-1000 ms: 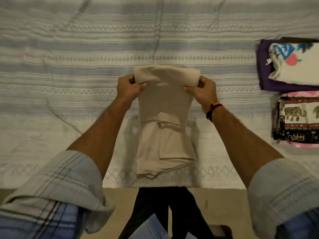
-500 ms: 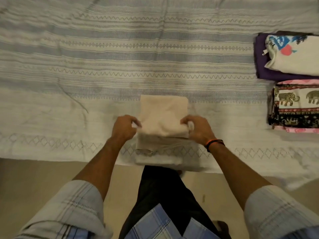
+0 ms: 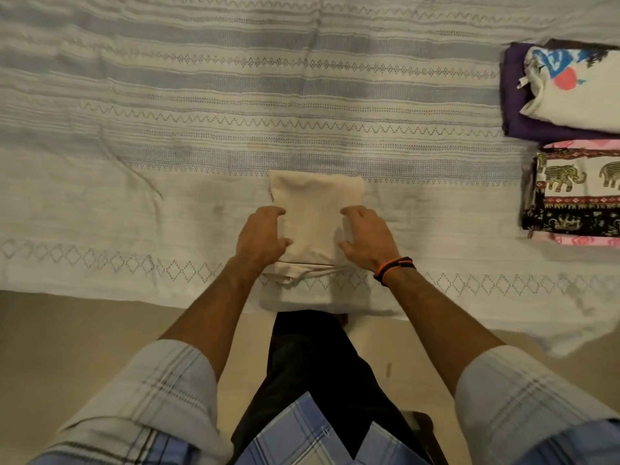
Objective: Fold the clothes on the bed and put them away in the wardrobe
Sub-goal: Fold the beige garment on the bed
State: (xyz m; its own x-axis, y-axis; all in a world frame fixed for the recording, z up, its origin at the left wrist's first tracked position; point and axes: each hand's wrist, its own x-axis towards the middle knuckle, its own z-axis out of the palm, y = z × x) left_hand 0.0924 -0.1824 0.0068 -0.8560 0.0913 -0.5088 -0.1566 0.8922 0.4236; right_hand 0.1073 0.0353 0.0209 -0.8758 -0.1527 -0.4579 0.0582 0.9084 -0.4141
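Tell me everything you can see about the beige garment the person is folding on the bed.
The beige garment is plain, soft-looking cloth with no print, folded into a compact upright rectangle. It lies flat near the front edge of the striped bedspread. Layered edges and a seam line show at its near end. The left hand rests on its left side and the right hand on its right, fingers spread and fairly straight, pressing rather than pinching. Nothing else touches it; the folded piles at the right lie well apart.

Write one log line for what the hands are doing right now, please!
step: folding | item: beige cloth folded on bed | left hand: on cloth | right hand: on cloth | side: folded piles
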